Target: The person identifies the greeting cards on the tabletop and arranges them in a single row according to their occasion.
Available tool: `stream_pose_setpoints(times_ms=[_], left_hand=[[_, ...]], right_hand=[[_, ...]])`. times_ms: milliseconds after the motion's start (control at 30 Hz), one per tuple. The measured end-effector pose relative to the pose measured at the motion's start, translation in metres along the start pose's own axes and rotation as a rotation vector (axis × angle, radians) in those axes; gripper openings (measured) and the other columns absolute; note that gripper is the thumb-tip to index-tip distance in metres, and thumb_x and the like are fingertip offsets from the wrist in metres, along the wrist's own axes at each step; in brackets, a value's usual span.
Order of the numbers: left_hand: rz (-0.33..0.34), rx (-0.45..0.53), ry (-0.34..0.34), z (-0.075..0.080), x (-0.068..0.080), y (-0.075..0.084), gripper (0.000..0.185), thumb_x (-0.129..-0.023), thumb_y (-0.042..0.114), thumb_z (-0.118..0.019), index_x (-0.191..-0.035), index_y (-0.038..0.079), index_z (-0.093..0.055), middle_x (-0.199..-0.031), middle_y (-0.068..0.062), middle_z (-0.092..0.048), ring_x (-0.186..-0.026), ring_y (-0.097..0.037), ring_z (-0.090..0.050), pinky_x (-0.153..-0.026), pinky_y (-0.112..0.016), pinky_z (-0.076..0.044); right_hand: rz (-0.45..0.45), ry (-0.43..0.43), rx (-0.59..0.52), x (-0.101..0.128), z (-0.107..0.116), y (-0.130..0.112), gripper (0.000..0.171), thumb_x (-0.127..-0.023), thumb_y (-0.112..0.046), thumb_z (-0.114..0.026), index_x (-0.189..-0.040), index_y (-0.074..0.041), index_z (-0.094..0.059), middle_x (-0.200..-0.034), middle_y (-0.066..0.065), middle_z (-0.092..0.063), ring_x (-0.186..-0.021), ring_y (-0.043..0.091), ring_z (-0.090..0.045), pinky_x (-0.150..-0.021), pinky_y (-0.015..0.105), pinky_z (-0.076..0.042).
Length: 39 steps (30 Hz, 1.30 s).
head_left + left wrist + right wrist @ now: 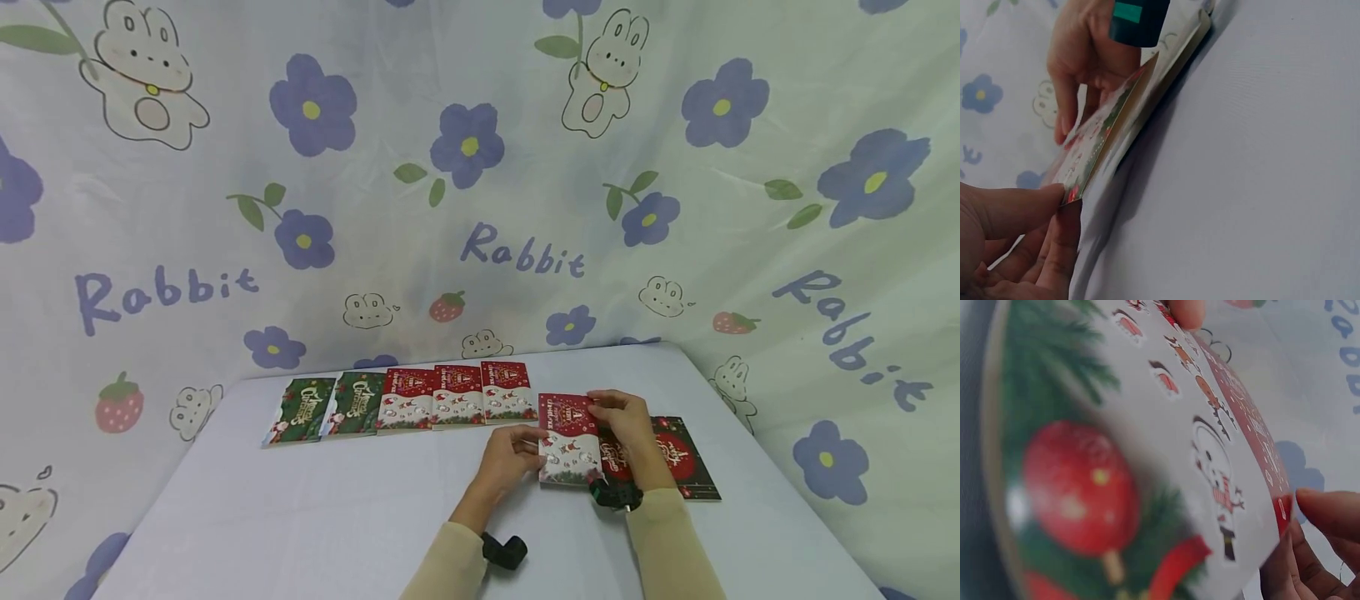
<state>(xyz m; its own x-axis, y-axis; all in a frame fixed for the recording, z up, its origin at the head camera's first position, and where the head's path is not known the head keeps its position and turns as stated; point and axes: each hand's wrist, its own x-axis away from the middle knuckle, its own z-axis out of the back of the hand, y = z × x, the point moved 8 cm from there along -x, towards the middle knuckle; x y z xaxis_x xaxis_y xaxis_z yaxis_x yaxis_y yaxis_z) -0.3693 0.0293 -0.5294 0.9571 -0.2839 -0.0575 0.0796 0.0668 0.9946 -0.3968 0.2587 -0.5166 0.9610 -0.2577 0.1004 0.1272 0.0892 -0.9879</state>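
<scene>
A flat rectangular Christmas card with a red top, white snow scene and green fir border (pixel 567 439) sits at the near right part of the table, held between both hands. The left hand (pixel 513 454) pinches the card's left edge between thumb and curled fingers; the left wrist view shows the thumb (pixel 1013 209) on top of the corner and the fingertips underneath. The right hand (pixel 628 429) grips the far right corner, fingers bent over the edge. In the left wrist view the card stands raised off the cloth on that side, its near edge tilted up.

Just under and to the right of the held card lies a dark card with a red round emblem (pixel 686 458), partly covered by the right hand and wrist. How many cards lie in that stack cannot be made out.

Further back, well apart from the hands, a row of five cards rests flat: two green ones (pixel 327 407) at the left, three red-and-white ones (pixel 457 395) beside them, edges touching or overlapping.

The table carries a plain pale lilac cloth (pixel 315 517). Behind it hangs a white backdrop printed with rabbits and purple flowers (pixel 465 150).

The right wrist view is close and blurred; only the card's printed face and fingertips (pixel 1329 515) show.
</scene>
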Motion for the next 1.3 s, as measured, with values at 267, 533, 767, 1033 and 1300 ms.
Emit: stream_pose_setpoints(times_ms=[267, 533, 767, 1033, 1300], left_hand=[[0.016, 0.025, 0.027, 0.008, -0.004, -0.004, 0.038, -0.082, -0.018, -0.077, -0.115, 0.001, -0.077, -0.107, -0.011, -0.070, -0.091, -0.018, -0.067, -0.073, -0.025, -0.059], [-0.002, 0.046, 0.064, 0.017, -0.004, 0.001, 0.038, -0.084, -0.017, -0.077, -0.119, -0.004, -0.074, -0.108, -0.016, -0.071, -0.092, -0.020, -0.066, -0.073, -0.025, -0.059], [-0.017, 0.071, 0.095, 0.028, -0.004, 0.004, 0.041, -0.084, -0.016, -0.076, -0.124, -0.009, -0.070, -0.112, -0.023, -0.070, -0.096, -0.023, -0.067, -0.073, -0.024, -0.059], [-0.011, 0.074, 0.150, 0.038, -0.004, 0.005, 0.040, -0.085, -0.015, -0.077, -0.124, -0.008, -0.070, -0.116, -0.025, -0.070, -0.101, -0.029, -0.067, -0.073, -0.023, -0.058], [-0.007, 0.100, 0.195, 0.048, -0.005, 0.003, 0.043, -0.086, -0.016, -0.075, -0.128, -0.009, -0.068, -0.118, -0.026, -0.069, -0.104, -0.030, -0.068, -0.075, -0.021, -0.058]], right_hand=[[-0.001, -0.071, -0.003, 0.002, -0.008, -0.002, 0.035, -0.100, -0.003, -0.071, -0.134, 0.002, -0.069, -0.133, 0.024, -0.062, -0.105, 0.025, -0.070, -0.091, 0.035, -0.058], [0.040, -0.149, 0.018, 0.004, -0.017, -0.005, 0.035, -0.097, -0.004, -0.074, -0.131, 0.004, -0.069, -0.128, 0.024, -0.066, -0.093, 0.021, -0.070, -0.084, 0.036, -0.059], [0.060, -0.221, 0.059, 0.005, -0.028, -0.004, 0.031, -0.094, -0.002, -0.075, -0.126, 0.002, -0.074, -0.125, 0.020, -0.069, -0.097, 0.022, -0.068, -0.081, 0.034, -0.059], [0.091, -0.310, 0.109, 0.008, -0.035, -0.006, 0.030, -0.093, -0.002, -0.076, -0.123, -0.001, -0.076, -0.122, 0.018, -0.068, -0.103, 0.025, -0.064, -0.085, 0.035, -0.057], [0.094, -0.345, 0.117, 0.010, -0.041, -0.006, 0.030, -0.090, 0.001, -0.078, -0.120, 0.001, -0.076, -0.115, 0.015, -0.070, -0.094, 0.022, -0.065, -0.081, 0.036, -0.055]])
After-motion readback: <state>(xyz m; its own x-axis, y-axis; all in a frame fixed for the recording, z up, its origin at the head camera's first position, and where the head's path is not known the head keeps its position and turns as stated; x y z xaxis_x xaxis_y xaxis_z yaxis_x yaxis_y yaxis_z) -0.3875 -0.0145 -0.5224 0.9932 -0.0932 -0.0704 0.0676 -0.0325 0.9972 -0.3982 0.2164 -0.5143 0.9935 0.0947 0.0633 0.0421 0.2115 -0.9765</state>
